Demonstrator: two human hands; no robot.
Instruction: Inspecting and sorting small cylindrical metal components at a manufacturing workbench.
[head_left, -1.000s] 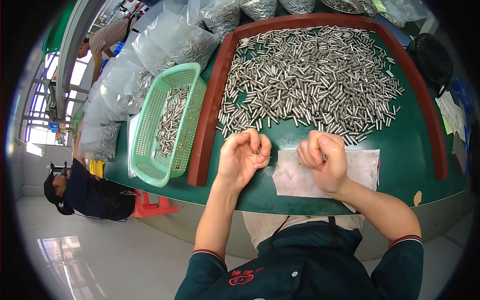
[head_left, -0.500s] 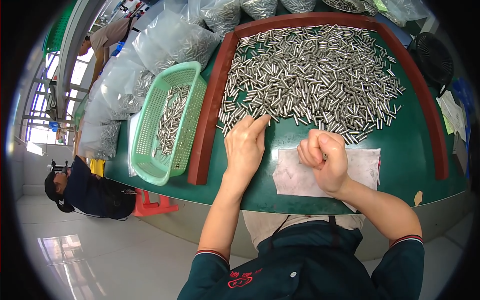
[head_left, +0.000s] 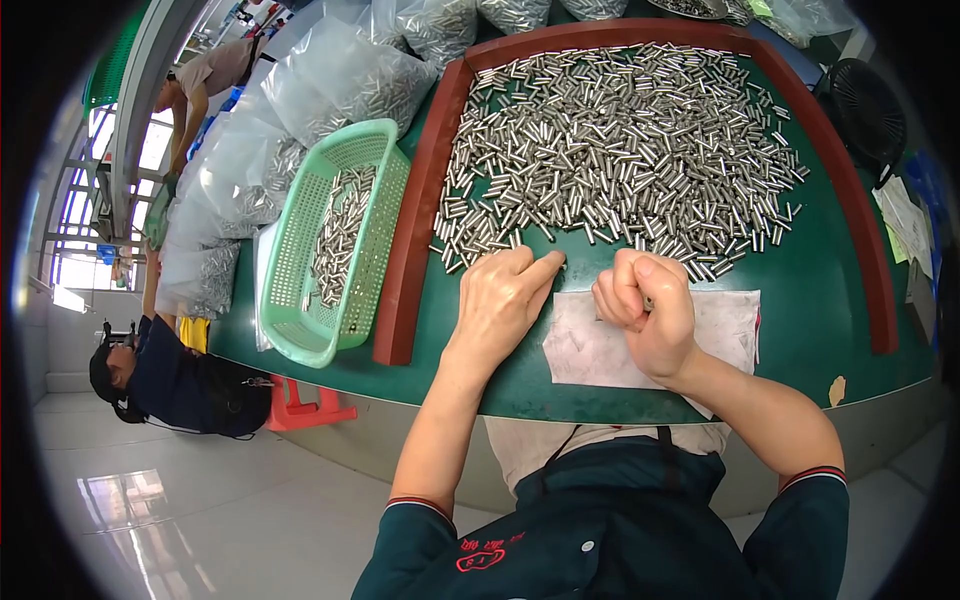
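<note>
A broad heap of short, shiny metal pins (head_left: 620,150) lies on the green tabletop (head_left: 810,310) in front of me. My left hand (head_left: 507,300) is just off the heap's near edge, its fingers bent and pinched together. The tip of a metal pin (head_left: 562,264) seems to show at its fingertips. To its right, my right hand (head_left: 652,315) is curled into a fist above a stained white cloth (head_left: 590,350). Whatever lies inside that fist is mostly hidden by the fingers.
A brown-red frame (head_left: 425,200) borders the heap on three sides. Left of it stands a green plastic basket (head_left: 290,300) with more pins. Clear bags of pins (head_left: 250,190) line the far left; a black fan (head_left: 865,120) stands right. Two other people are at left.
My left hand has drawn back from the heap's edge and moved right, closer to my right hand. The right fist has stayed almost where it was.
</note>
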